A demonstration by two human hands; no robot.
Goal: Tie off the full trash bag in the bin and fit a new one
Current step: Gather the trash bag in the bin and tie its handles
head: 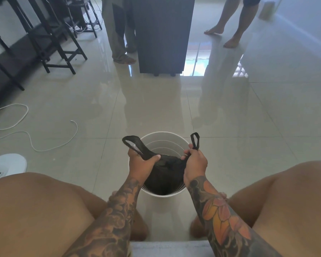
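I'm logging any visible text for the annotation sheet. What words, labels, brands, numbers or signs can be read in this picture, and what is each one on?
Dark mark on the white object at the left edge of the floor: looks like "A" plus some dots, too blurred and cropped to read for certain.
Black trash bag: no print visible.
White bin: no label visible.
Nothing else carries readable text.

The bag (pixel 165 169) is black, the bin (pixel 161 138) white. The floor (pixel 248 117) is glossy beige tile. A white cord (pixel 26 134) lies on it. The cabinet (pixel 161 34) is dark brown; the chairs (pixel 59 43) are black.
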